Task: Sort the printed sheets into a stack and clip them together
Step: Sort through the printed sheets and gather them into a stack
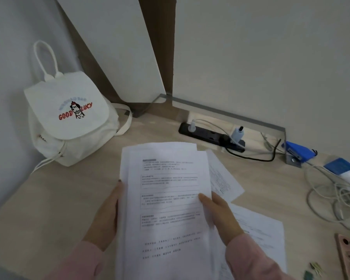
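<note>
Pale wooden desk [49, 199]: I hold the stack of printed sheets [166, 199] above it, my left hand [105, 215] gripping its left edge, my right hand [220, 215] pinching its right, loose sheets [261, 229] lying beneath.

A pale wood desk [59, 199] bears a white backpack [69, 122], black power strip [208, 135], tangled cables [331, 195] and loose printed sheets [261, 229].

A loose stack of white printed paper sheets [166, 199], with boxed black text on top, fills the view from centre to 6 o'clock. Its top edges are uneven. The left hand [105, 215] and right hand [220, 215] grip its long edges. A skewed single white printed sheet [224, 178] lies at its 2 o'clock, and a second white printed sheet [259, 233] lies at 4 o'clock.
</note>
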`<state>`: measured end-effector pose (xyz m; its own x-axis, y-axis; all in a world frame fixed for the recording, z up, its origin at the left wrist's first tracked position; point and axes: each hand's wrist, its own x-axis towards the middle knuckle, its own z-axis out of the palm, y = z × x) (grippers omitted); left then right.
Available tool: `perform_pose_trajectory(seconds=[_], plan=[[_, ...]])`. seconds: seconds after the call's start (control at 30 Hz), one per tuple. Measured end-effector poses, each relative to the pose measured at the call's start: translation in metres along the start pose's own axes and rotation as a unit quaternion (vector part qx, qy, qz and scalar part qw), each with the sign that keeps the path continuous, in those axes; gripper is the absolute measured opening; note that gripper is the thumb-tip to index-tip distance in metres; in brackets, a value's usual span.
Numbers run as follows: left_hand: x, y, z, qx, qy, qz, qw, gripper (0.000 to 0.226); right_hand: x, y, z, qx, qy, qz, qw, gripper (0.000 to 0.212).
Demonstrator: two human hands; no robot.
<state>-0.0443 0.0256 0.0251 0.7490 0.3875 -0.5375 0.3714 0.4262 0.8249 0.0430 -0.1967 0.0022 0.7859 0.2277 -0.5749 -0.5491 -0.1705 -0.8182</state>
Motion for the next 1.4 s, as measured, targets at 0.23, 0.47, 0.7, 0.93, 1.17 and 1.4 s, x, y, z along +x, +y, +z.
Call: perform_pose_trajectory(seconds=[0.23, 0.47, 0.7, 0.93, 1.17, 1.4], plan=[[0.033, -0.014, -0.056, 0.071, 0.014, -0.073, 0.995, 0.023, 0.031, 0.023, 0.059, -0.081, 0.072, 0.018, 0.994, 0.005], [0.073, -0.017, -0.097, 0.121, 0.086, -0.077, 0.986, 0.027, 0.053, 0.057, 0.058, -0.488, 0.049, -0.035, 0.871, 0.070], [0.106, -0.014, -0.127, 0.144, 0.128, -0.091, 0.977, 0.035, 0.052, 0.078, 0.073, -0.590, 0.047, -0.021, 0.806, 0.096], [0.119, -0.016, -0.132, 0.164, 0.124, -0.082, 0.975, 0.038, 0.054, 0.079, 0.091, -0.622, 0.080, -0.034, 0.778, 0.093], [0.112, -0.020, -0.123, 0.124, 0.113, -0.066, 0.984, 0.033, 0.065, 0.045, 0.071, -0.441, 0.173, -0.035, 0.880, 0.030], [0.103, -0.027, -0.106, 0.081, 0.107, -0.044, 0.990, 0.040, 0.058, -0.021, 0.083, -0.007, 0.170, -0.011, 0.985, 0.005]])
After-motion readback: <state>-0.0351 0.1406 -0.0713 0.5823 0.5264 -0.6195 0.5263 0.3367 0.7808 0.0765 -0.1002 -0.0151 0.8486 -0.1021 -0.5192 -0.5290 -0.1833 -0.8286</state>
